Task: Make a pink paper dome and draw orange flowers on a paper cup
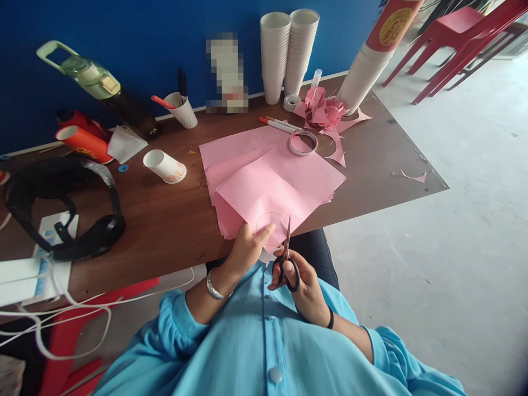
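A pink sheet (268, 190) with a thin circle drawn near its lower corner is pinched in my left hand (247, 247), the thumb lying on top inside the circle. My right hand (303, 286) grips black-handled scissors (287, 247), with fingers in the loops. Their blades point up and away from me, beside the right edge of the circle. Beneath the held sheet lie more pink sheets (223, 151) on the brown table (181, 220). A roll of tape (303, 144) rests on the pink paper.
Behind the paper are pens (280, 124), pink scraps (324, 110) and stacked white cups (275, 60). To the left are a paper cup (165, 166), a pen cup (183, 114), a bottle (111, 91), a black headset (61, 206) and white cables (74, 302). The table's edge runs close to me.
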`<state>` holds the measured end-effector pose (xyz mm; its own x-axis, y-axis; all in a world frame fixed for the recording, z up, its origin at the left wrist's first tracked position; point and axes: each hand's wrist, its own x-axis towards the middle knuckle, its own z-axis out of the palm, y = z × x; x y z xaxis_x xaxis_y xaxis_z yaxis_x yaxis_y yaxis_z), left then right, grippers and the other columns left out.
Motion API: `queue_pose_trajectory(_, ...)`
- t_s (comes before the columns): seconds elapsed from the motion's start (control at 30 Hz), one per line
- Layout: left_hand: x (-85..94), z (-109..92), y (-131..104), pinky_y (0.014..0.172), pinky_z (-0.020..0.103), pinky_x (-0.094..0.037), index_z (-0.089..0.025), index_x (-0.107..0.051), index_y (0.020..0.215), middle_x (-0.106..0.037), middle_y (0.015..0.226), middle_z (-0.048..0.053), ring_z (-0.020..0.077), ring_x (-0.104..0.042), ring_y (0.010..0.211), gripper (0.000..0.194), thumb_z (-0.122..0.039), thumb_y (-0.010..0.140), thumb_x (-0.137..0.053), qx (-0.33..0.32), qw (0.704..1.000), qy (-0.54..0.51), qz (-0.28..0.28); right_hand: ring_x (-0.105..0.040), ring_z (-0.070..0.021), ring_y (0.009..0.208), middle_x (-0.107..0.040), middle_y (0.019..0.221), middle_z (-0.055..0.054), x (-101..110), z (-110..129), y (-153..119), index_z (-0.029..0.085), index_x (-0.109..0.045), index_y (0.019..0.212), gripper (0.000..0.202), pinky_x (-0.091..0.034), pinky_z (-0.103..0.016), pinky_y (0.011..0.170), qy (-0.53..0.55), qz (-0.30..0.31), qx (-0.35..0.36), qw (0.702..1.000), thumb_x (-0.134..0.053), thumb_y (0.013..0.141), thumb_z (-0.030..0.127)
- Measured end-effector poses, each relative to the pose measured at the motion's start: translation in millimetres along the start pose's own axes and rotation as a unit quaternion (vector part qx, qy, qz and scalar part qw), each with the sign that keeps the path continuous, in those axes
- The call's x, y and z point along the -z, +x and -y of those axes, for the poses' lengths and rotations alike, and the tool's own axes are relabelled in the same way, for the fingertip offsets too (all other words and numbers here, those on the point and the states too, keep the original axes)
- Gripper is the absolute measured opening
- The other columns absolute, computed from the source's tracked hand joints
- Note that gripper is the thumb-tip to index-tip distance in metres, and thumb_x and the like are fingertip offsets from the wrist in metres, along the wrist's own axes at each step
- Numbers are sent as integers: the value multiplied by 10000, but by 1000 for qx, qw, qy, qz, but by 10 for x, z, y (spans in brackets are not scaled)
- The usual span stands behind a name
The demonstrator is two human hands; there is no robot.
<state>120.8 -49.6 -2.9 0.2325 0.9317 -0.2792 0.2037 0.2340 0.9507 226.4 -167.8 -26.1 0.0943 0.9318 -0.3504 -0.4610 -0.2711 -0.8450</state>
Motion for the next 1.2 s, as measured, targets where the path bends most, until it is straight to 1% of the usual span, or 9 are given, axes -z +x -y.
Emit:
queue_pose_trajectory(0.13,9,2,-2,660,273,-442,-172,-589,718,-518,676,-21,142,-482,687,269,-384,785,-742,8,1000,-20,-10,-613,-102,548,-608,684,28,6,-6,-1,172,-607,1110,472,-589,-237,575,-8,-3,-1,1000,-610,941,612)
queue_pose_trajectory(0.23,14,-4,1,656,276,-445,-175,-596,723,-515,662,-22,148,-490,685,275,-391,764,-761,14,999,-33,-11,-614,-105,529,-614,670,31,13,-14,-4,173,-607,1112,477,-592,-246,578,-11,-2,-1,1000,-605,941,617)
queue_pose_trajectory(0.43,24,-46,-3,609,271,-404,-191,-506,662,-448,636,-39,116,-402,614,344,-409,822,-719,13,999,-27,11,-631,-122,512,-618,644,27,24,-2,-4,176,-616,1083,482,-573,-255,557,-20,0,-5,1000,-610,929,633)
queue_pose_trajectory(0.53,43,-68,-3,572,271,-367,-202,-448,620,-386,593,-51,108,-354,581,407,-414,810,-738,32,999,-26,15,-638,-133,509,-615,637,27,31,7,-2,178,-619,1079,491,-571,-263,550,-20,4,-8,1000,-618,919,642)
queue_pose_trajectory(0.6,58,-71,-1,564,272,-360,-204,-437,600,-372,573,-53,106,-347,568,428,-417,801,-749,45,999,-21,18,-640,-134,510,-610,637,30,37,9,1,178,-620,1082,483,-575,-266,555,-18,9,-8,1000,-616,924,635)
queue_pose_trajectory(0.77,91,-45,6,579,275,-402,-182,-558,655,-503,603,-24,127,-450,587,336,-425,804,-735,49,998,-37,29,-646,-124,513,-609,645,34,43,7,6,180,-623,1089,446,-579,-254,567,-12,23,-4,1000,-606,947,602)
queue_pose_trajectory(0.87,106,-39,7,570,280,-415,-180,-568,642,-517,588,-17,131,-468,572,338,-430,807,-724,55,997,-43,46,-643,-124,505,-610,638,32,41,10,7,176,-627,1088,461,-574,-251,558,-14,24,-5,1000,-609,940,613)
queue_pose_trajectory(1.03,103,-54,6,584,286,-445,-167,-612,699,-587,631,5,148,-524,600,300,-425,802,-727,56,995,-63,48,-644,-133,504,-604,632,31,34,25,3,173,-629,1084,494,-581,-268,560,-16,21,-12,1000,-615,924,639)
queue_pose_trajectory(1.2,108,-32,7,571,289,-446,-170,-613,688,-578,613,7,154,-527,595,306,-430,790,-736,58,995,-64,40,-644,-134,511,-595,620,36,28,26,1,171,-632,1087,493,-582,-268,558,-14,22,-12,1000,-612,926,637)
